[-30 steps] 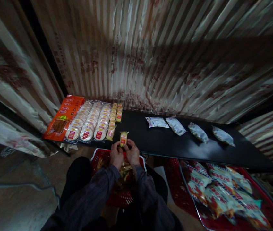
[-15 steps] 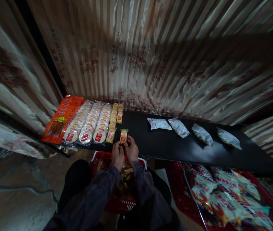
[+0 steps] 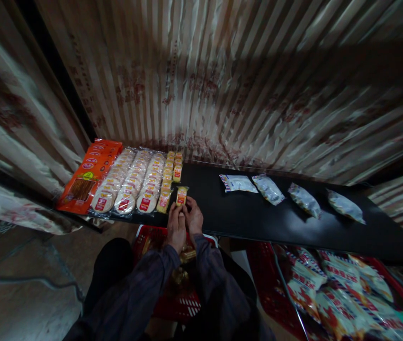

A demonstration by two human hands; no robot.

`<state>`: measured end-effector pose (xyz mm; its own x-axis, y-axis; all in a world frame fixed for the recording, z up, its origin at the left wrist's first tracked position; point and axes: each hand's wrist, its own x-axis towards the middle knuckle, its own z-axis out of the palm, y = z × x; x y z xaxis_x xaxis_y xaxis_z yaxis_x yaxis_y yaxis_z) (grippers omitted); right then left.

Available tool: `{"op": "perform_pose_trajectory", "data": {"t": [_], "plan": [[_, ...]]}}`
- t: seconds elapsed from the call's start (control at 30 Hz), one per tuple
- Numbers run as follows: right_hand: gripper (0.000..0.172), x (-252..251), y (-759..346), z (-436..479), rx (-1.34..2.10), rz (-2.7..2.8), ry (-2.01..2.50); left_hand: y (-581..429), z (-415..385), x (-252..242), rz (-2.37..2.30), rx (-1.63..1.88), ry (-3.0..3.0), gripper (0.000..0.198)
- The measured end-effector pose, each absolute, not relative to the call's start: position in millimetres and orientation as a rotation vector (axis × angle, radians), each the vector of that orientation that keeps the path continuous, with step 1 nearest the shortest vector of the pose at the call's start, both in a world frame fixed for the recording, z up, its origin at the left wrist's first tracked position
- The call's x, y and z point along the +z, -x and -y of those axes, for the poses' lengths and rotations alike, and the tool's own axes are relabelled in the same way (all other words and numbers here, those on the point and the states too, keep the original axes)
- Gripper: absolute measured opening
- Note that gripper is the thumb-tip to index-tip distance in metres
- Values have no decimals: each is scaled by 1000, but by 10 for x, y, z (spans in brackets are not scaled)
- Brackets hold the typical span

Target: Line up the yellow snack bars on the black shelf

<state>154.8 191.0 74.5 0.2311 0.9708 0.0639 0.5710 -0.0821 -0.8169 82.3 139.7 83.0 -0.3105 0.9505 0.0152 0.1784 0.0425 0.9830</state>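
My left hand (image 3: 176,228) and my right hand (image 3: 194,218) are side by side at the front edge of a black shelf (image 3: 258,218). Together they pinch the near end of a small yellow snack packet (image 3: 182,195), which lies flat on the shelf. The packet sits just right of two short columns of similar yellow packets (image 3: 168,179). Left of those lie rows of round white-and-red wrapped cakes (image 3: 133,184) and an orange packet stack (image 3: 89,174). A red basket (image 3: 173,279) with more packets rests below my arms.
Several silvery-white pouches (image 3: 268,188) lie in a row on the right half of the shelf. A second red basket (image 3: 343,293) full of red-and-white bags stands at lower right. Striped curtain fabric (image 3: 222,85) hangs behind the shelf.
Both hands have pushed the yellow packet a little farther back and left on the shelf, closer to the yellow columns. The view has shifted slightly.
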Motion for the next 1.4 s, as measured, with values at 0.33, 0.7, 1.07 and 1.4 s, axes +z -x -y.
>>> {"op": "perform_pose_trajectory", "data": {"t": [0.33,0.7,1.07,1.4], "plan": [[37,727,-1535,-2092,680,1459,1692,-841,-1507,849,-1535,1334,-1212,41],[37,805,-1499,-2265,710,1503,1740,-871,-1695,858,-1531,1335,-1244,47],[38,760,-1476,-2418,698,1529,1714,-871,-1821,837,-1557,1352,-1266,48],[35,743,-1446,-2539,690,1522,1659,-840,-1923,924,-1563,1288,-1249,51]]}}
